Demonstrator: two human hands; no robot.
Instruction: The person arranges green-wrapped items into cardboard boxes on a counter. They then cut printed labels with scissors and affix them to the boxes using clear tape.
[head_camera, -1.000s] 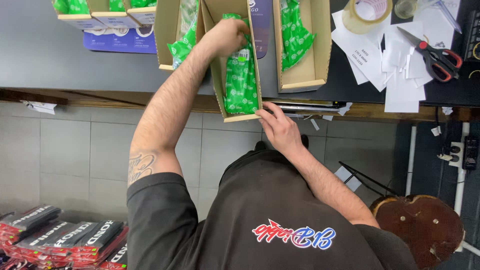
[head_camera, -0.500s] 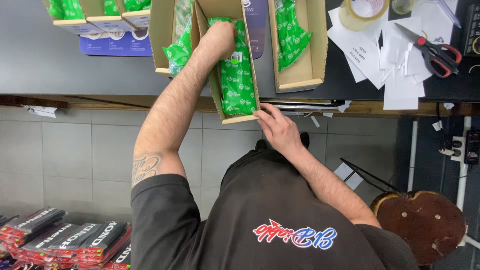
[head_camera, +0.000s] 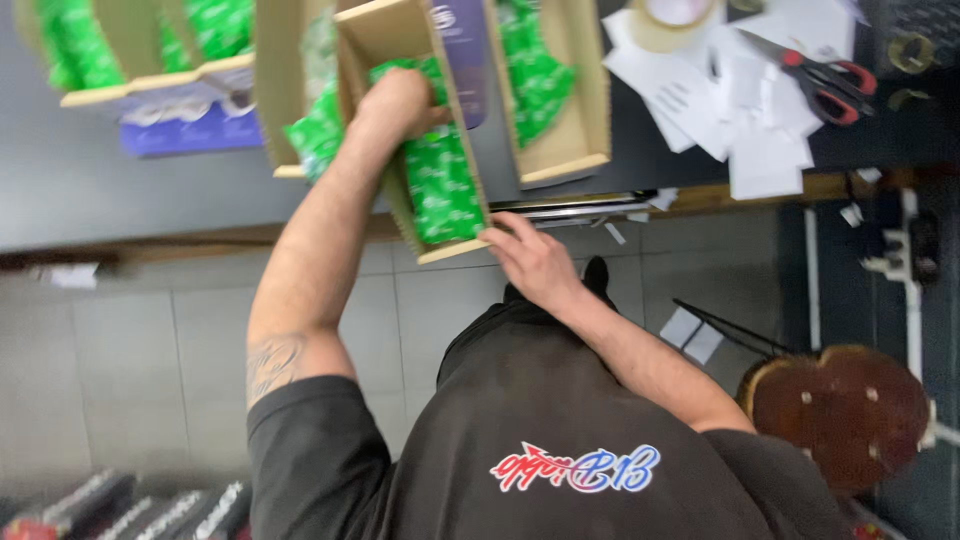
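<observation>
Plain matt cardboard box (head_camera: 455, 170), rough at its cut edges, holds glossy, crinkled green plastic packets (head_camera: 440, 185). Beside the box the dark counter (head_camera: 120, 190) looks smooth and matt. Right of the box lie matt white paper sheets (head_camera: 750, 140) and scissors (head_camera: 815, 80) with shiny red plastic handles

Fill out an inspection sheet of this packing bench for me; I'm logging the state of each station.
Surface: dark tabletop, wooden front edge.
Job's things: narrow cardboard box holding green packets, its near end jutting past the table edge; similar boxes to either side, also with green packets.
Clutter: red-handled scissors, loose white papers, tape roll, purple flat pack.
Grips: left hand inside the box, on the packets; right hand steadying the box's near end.
Cables: one running down at far right; blurred.
Surroundings: grey tiled floor, round wooden stool, paper scraps on the floor, dark packs at bottom left.
</observation>
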